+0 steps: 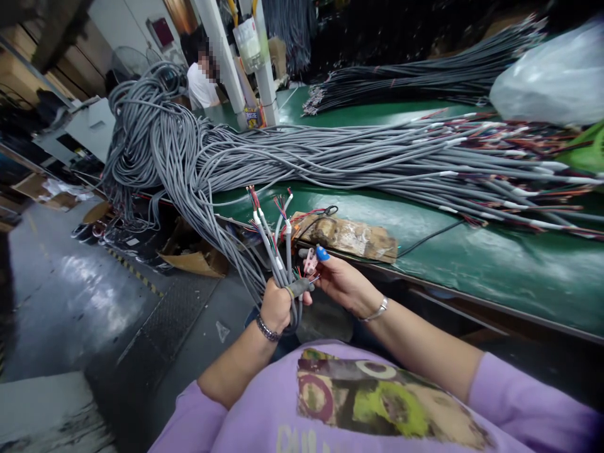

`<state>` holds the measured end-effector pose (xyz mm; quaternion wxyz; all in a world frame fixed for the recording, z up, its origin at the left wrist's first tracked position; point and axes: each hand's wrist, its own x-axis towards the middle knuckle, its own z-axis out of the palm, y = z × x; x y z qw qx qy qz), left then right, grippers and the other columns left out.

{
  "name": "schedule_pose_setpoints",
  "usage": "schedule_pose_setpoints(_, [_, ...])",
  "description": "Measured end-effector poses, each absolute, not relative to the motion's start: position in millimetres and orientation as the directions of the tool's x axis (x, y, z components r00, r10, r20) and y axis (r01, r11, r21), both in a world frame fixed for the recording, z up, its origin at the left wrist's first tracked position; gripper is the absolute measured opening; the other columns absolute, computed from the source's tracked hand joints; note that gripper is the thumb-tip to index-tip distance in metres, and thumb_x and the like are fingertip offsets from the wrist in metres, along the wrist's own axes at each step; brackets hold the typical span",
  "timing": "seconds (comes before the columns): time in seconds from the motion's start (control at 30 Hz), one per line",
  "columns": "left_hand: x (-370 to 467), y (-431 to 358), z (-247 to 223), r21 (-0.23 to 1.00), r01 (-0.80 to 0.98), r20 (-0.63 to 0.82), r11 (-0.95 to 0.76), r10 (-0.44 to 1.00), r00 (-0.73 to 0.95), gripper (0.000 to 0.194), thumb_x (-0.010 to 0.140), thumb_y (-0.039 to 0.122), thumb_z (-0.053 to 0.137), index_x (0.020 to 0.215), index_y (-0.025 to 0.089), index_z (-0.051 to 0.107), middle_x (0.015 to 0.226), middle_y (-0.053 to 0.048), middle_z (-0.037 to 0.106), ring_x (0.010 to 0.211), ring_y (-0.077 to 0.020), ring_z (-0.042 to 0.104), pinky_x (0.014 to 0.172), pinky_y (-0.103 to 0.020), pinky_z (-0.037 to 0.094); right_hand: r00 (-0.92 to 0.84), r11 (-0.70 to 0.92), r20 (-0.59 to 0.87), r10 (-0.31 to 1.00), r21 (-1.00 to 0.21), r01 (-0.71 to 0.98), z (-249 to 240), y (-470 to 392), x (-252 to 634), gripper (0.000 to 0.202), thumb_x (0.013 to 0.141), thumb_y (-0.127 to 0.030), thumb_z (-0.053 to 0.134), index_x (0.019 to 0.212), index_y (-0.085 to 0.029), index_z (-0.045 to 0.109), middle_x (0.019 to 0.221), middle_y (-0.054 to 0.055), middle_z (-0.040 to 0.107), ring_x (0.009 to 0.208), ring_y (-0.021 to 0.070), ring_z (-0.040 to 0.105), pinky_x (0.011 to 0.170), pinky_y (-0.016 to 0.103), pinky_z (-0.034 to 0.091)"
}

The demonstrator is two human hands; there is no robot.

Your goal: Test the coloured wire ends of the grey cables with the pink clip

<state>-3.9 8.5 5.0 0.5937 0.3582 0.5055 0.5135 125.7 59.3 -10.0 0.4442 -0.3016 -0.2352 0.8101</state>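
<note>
My left hand is closed around several grey cables, whose stripped ends with thin coloured wires point up and away from me. What looks like a grey covering wraps my left thumb. Close beside it, my right hand pinches a small pale pink piece with holes; its exact kind I cannot make out. A blue cover sits on the tip of my right thumb. Fine red and green wire ends show between the two hands, near the pink piece.
A large heap of grey cables runs along the green table and hangs over its left end. A worn, taped board lies at the near edge. Behind are a dark cable bundle, a plastic bag and a person.
</note>
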Motion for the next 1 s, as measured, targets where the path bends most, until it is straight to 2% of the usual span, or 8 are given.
schedule_pose_setpoints(0.17, [-2.5,9.4,0.5,0.948,-0.228,-0.235,0.223,0.972,-0.026,0.021,0.064,0.031,0.073,0.058,0.013,0.064,0.045,-0.002,0.058,0.041,-0.0104,0.051,0.047,-0.024,0.039,-0.417,-0.480,-0.268,0.868,-0.664,-0.573,-11.9,57.9,124.0,0.037,0.066,-0.052,0.075,0.073,-0.018,0.065,0.067,0.000,0.061,0.061,0.0120,0.052,0.059,0.025,0.042])
schedule_pose_setpoints(0.4, [-3.2,2.8,8.0,0.959,-0.177,-0.239,0.222,0.967,-0.084,0.033,0.063,0.042,0.074,0.052,0.015,0.059,0.042,-0.001,0.056,0.040,-0.0109,0.050,0.046,-0.024,0.039,-0.502,-0.568,-0.305,0.810,-0.624,-0.537,-11.1,54.6,129.5,0.044,0.076,-0.063,0.059,0.079,-0.019,0.061,0.074,0.003,0.063,0.061,0.0129,0.054,0.059,0.027,0.045])
schedule_pose_setpoints(0.53, [-3.5,-2.7,7.9,0.970,-0.178,-0.187,0.165,0.976,-0.116,0.028,0.064,0.039,0.074,0.057,0.014,0.063,0.043,-0.001,0.057,0.042,-0.0110,0.051,0.048,-0.024,0.038,-0.526,-0.595,-0.318,0.789,-0.611,-0.522,-10.8,55.1,132.1,0.040,0.077,-0.058,0.061,0.080,-0.018,0.062,0.076,0.003,0.063,0.063,0.0130,0.056,0.060,0.026,0.047])
schedule_pose_setpoints(0.63, [-1.5,-4.5,8.8,0.973,-0.187,-0.161,0.131,0.975,-0.155,0.028,0.066,0.036,0.073,0.053,0.014,0.061,0.044,-0.001,0.057,0.044,-0.0105,0.051,0.051,-0.024,0.040,-0.490,-0.552,-0.294,0.821,-0.630,-0.546,-9.5,55.5,130.9,0.028,0.073,-0.045,0.071,0.079,-0.018,0.063,0.073,0.001,0.062,0.063,0.0114,0.055,0.060,0.024,0.047])
schedule_pose_setpoints(0.7, [0.5,-4.4,10.4,0.972,-0.192,-0.169,0.133,0.968,-0.186,0.031,0.066,0.038,0.073,0.049,0.015,0.059,0.043,-0.002,0.057,0.044,-0.0104,0.051,0.051,-0.024,0.040,-0.476,-0.528,-0.277,0.835,-0.646,-0.551,-9.2,55.2,129.2,0.027,0.073,-0.043,0.072,0.080,-0.018,0.064,0.072,0.001,0.062,0.063,0.0114,0.054,0.060,0.024,0.047])
schedule_pose_setpoints(0.8, [2.6,-2.8,11.5,0.973,-0.181,-0.178,0.142,0.963,-0.203,0.034,0.066,0.039,0.072,0.046,0.015,0.059,0.043,-0.002,0.057,0.044,-0.0109,0.051,0.050,-0.025,0.040,-0.418,-0.454,-0.246,0.875,-0.717,-0.529,-12.5,53.5,127.0,0.037,0.074,-0.054,0.067,0.081,-0.018,0.064,0.072,0.003,0.061,0.063,0.0134,0.054,0.061,0.027,0.047])
schedule_pose_setpoints(0.9, [3.1,-1.0,10.0,0.970,-0.184,-0.192,0.156,0.962,-0.195,0.028,0.066,0.037,0.072,0.050,0.015,0.062,0.045,-0.002,0.059,0.045,-0.0117,0.053,0.051,-0.025,0.042,-0.262,-0.252,-0.152,0.953,-0.880,-0.403,-19.1,52.3,125.9,0.047,0.075,-0.064,0.059,0.074,-0.017,0.064,0.068,0.004,0.059,0.063,0.0144,0.051,0.063,0.029,0.045])
schedule_pose_setpoints(1.0, [2.7,0.3,7.7,0.967,-0.198,-0.199,0.161,0.961,-0.190,0.025,0.065,0.035,0.072,0.052,0.015,0.063,0.046,-0.002,0.059,0.045,-0.0115,0.053,0.052,-0.025,0.043,-0.248,-0.216,-0.126,0.961,-0.900,-0.378,-22.6,53.5,124.5,0.049,0.075,-0.067,0.056,0.069,-0.018,0.064,0.068,0.004,0.059,0.064,0.0148,0.051,0.064,0.029,0.044])
